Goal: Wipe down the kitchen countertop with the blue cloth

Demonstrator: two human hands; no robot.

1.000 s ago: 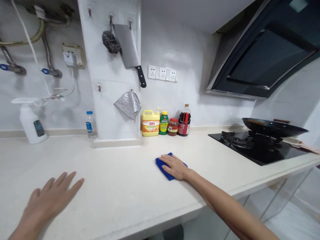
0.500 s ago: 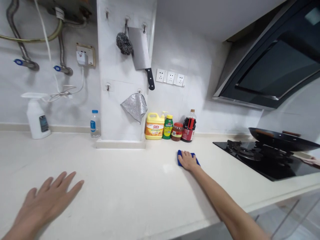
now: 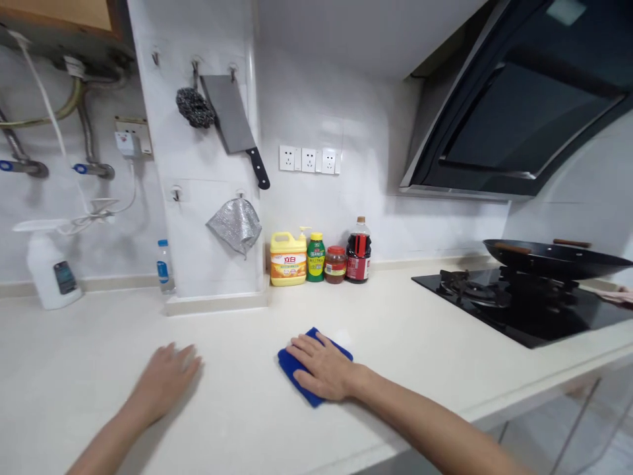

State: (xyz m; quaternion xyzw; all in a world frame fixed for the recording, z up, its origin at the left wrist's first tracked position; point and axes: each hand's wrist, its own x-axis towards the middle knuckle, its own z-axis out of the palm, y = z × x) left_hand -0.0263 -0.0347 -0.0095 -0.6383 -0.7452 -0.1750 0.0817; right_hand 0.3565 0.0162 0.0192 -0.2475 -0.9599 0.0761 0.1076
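Observation:
On the white countertop [image 3: 237,402], my right hand [image 3: 324,369] holds a folded blue cloth [image 3: 289,364] flat against the surface, palm and fingers pressed over it. The cloth's edges show on several sides of the hand; its middle is covered. To the left, my left hand [image 3: 168,379] is over the counter with its fingers somewhat apart and slightly blurred, holding nothing. Behind the cloth, against the wall, stand a yellow detergent jug [image 3: 288,260], a green bottle [image 3: 316,258], a red-lidded jar [image 3: 335,265] and a dark sauce bottle [image 3: 359,254].
A white spray bottle [image 3: 52,267] and a water bottle [image 3: 165,267] stand at the back left. A cleaver [image 3: 232,115], a steel scourer [image 3: 194,107] and a silvery cloth [image 3: 237,225] hang from hooks. At right, a wok [image 3: 554,259] rests on the gas stove [image 3: 519,310] below the range hood [image 3: 524,125].
My right hand has drawn the blue cloth leftward and nearer along the counter. My left hand has shifted right, its fingers less spread. The view has turned somewhat.

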